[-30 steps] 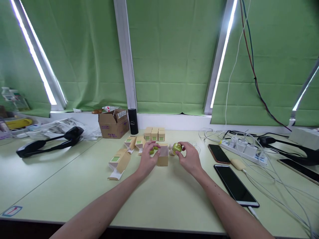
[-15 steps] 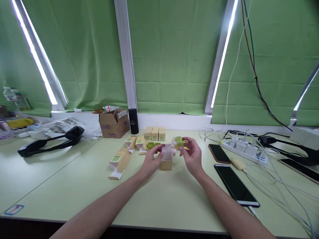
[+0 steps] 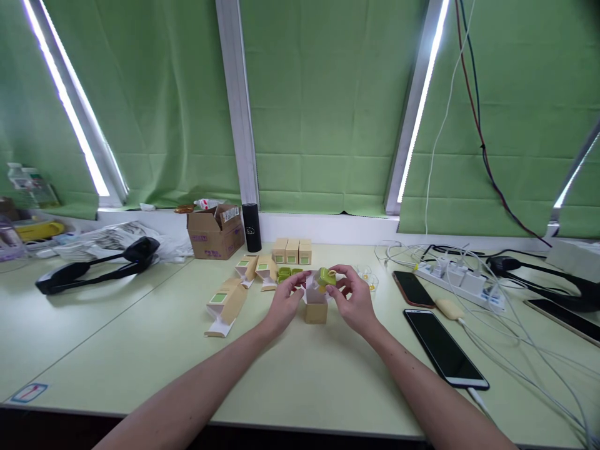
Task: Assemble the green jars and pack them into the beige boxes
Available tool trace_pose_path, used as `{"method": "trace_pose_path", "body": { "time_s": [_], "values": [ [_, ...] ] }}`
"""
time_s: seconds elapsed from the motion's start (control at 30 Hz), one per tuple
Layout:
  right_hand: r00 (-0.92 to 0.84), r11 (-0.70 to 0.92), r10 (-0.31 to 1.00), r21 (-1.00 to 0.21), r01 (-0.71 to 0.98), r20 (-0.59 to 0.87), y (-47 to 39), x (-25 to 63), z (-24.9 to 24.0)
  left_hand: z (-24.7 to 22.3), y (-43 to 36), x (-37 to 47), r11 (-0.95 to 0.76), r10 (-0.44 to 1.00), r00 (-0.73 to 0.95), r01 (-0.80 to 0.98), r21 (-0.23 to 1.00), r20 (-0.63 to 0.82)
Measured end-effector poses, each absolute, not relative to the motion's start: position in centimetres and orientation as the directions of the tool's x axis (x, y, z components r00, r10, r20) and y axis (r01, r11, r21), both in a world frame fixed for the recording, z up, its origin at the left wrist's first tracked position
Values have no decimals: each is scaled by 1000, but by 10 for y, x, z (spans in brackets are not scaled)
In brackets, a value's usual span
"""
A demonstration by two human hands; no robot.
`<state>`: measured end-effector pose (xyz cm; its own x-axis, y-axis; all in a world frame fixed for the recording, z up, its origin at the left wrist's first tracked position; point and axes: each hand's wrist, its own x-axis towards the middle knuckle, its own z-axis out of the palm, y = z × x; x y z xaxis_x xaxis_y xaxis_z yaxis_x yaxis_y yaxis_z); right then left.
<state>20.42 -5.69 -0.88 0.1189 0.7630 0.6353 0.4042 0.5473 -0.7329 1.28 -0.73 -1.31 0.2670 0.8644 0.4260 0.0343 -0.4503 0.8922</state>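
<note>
The right hand pinches a small green jar and has brought it down from the raised position of half a second ago, so it now sits right at the mouth of the open tan carton at centre frame. The left hand grips the carton's left side and top flaps, holding it upright on the tabletop. Judging by this, the jar is about to go in, though it's not seated yet.

Just behind the hands, more green jars wait. Three closed boxes stand in a row beyond them. Flattened cartons lie to the left. At right, a black phone rests on its cable.
</note>
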Motion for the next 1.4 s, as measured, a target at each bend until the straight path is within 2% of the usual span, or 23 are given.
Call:
{"method": "trace_pose_path", "body": {
  "time_s": [0.47,0.77,1.07,1.23,1.4],
  "values": [
    [-72,513,800,-617,597,595,-58,201,-12,-20,-1,14,-416,872,281,-1,909,400],
    [-134,553,791,-603,576,597,-61,198,-13,-22,2,14,-385,887,263,-36,922,381],
    [-160,583,743,-510,633,650,-58,195,-14,-25,3,14,-388,888,258,-28,921,381],
    [-103,578,732,-533,618,673,-52,193,-19,-26,3,14,-383,887,270,-25,923,376],
    [-30,555,756,-617,558,654,-45,192,-26,-25,2,13,-394,880,278,-25,919,385]
  ]
}}
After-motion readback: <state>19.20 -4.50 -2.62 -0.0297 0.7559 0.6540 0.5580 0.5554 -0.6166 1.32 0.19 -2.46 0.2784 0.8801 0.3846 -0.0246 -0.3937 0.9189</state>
